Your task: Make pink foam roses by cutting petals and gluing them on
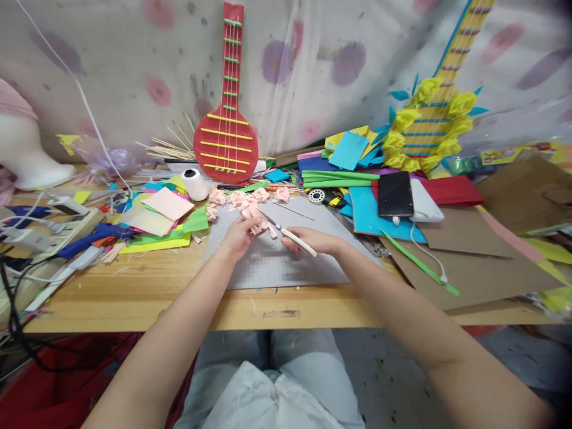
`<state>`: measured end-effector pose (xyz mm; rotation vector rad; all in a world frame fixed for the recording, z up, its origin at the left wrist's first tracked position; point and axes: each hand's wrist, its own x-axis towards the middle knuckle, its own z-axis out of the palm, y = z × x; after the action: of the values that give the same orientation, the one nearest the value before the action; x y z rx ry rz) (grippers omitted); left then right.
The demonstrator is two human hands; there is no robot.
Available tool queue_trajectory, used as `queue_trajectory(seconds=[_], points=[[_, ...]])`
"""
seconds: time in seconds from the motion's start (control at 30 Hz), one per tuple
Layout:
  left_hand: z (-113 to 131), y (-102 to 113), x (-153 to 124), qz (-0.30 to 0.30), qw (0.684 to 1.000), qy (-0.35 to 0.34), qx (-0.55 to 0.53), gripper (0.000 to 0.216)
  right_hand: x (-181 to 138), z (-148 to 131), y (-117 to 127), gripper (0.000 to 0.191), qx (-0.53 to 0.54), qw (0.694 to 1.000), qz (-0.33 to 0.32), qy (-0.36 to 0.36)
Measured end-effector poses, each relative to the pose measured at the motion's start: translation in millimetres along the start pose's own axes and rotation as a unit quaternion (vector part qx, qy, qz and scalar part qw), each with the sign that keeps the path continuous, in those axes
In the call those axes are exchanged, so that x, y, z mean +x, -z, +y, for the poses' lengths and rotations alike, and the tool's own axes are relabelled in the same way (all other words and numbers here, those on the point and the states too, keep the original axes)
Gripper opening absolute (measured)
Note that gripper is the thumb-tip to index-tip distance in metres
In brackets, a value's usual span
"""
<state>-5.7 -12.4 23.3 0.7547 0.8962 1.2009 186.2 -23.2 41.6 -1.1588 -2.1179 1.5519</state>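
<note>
My left hand (238, 235) is closed round a small pink paper flower (252, 215), held just above the grey mat (277, 262). My right hand (313, 241) grips cream-handled scissors (292, 236), whose blades point up-left at the flower. A row of finished pink paper roses (243, 196) lies along the mat's far edge. Both forearms reach in from the bottom of the view.
A red cardboard guitar (226, 128) leans on the back curtain; a yellow-flowered guitar (429, 125) stands right. Coloured paper sheets (161, 223), white thread spool (195, 183), blue glue gun (96, 236), power strip (49, 229), phone (395, 194) and brown cardboard (482, 262) crowd the wooden table (147, 298).
</note>
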Motion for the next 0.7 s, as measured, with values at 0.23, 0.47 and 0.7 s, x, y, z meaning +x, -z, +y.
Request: queue_trajectory(seconds=[0.23,0.47,0.7], points=[[6,-7,-2,-0.018,1.000,0.025,0.001,0.014,1,-9,2,0.023,0.036,0.999,-0.030,0.016],[5,-11,-2,-0.009,1.000,0.025,0.010,0.012,-2,-10,0,0.045,-0.007,0.999,0.027,-0.019],[4,-12,-1,0.010,0.999,0.038,-0.006,0.008,-1,-4,0,0.051,0.022,0.999,0.045,-0.017]])
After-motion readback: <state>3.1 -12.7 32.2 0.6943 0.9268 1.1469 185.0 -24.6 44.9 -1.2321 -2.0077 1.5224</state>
